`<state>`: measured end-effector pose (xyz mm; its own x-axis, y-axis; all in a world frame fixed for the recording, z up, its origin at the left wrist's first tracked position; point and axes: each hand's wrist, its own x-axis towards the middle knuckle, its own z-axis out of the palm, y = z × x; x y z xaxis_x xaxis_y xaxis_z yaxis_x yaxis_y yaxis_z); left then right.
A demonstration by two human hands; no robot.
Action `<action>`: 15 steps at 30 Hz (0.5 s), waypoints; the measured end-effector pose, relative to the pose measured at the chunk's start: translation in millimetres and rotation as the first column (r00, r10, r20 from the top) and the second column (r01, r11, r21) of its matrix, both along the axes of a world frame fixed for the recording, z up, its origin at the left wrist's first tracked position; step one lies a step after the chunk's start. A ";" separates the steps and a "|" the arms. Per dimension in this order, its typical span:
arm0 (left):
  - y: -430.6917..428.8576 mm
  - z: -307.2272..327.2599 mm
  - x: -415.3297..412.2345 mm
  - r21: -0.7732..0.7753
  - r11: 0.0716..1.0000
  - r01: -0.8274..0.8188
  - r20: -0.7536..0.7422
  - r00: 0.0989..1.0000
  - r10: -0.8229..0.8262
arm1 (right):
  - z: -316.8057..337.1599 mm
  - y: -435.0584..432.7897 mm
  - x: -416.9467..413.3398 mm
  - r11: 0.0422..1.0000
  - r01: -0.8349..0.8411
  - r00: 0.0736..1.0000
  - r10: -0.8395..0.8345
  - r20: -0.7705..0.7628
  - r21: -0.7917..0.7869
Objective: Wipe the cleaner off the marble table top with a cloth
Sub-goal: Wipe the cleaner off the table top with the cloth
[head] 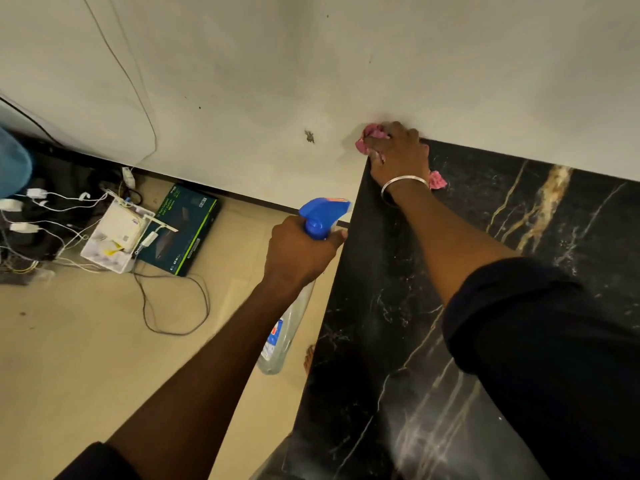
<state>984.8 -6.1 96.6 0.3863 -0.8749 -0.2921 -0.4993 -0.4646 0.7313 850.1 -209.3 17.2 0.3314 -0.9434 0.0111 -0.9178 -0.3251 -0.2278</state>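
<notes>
Far left, on the beige tiled floor (86, 358): several white plug adapters with thin white leads are lying tangled; exact count cannot be told. Beside them one white open plastic tray (104, 258) is holding a white boxy device. One dark teal flat cardboard box (183, 230) is lying against the tray's right side. One thin black cable (173, 306) is looping across the floor in front of both.

Centre: the left grip (301, 252) is clamping round the neck of one clear plastic spray bottle with a blue trigger head (289, 327). The bottle is hanging body-down over the floor, just beside the table's left edge.

Right: one black marble table with gold and white veining (398, 306) is standing against the off-white wall (311, 64). Fine pale specks are showing on the stone near its left edge.

The right grip (398, 154) is pressing down at the table's far left corner, fingers curling over one crumpled pink cloth (372, 133). The cloth is showing in two places: a bunch past the fingertips, touching the wall, and a small tail by the wrist, on the marble. One silver bangle (403, 183) is sitting on that wrist; a dark rolled sleeve (536, 323) is covering the upper arm.
</notes>
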 end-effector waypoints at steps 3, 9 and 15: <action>18.4 4.1 -0.4 -0.018 1.000 -0.001 0.017 1.000 0.001 | 6.3 43.5 -1.8 1.000 -0.017 1.000 0.017 -0.006 -0.006; 65.2 3.0 -0.3 0.024 0.999 -0.027 0.034 0.999 0.026 | 13.2 151.8 -5.9 0.997 -0.069 0.998 0.069 0.003 0.036; 116.7 -0.9 5.5 0.040 0.999 -0.005 0.031 1.000 0.004 | 11.8 241.7 1.9 0.995 -0.057 0.998 0.059 -0.029 0.086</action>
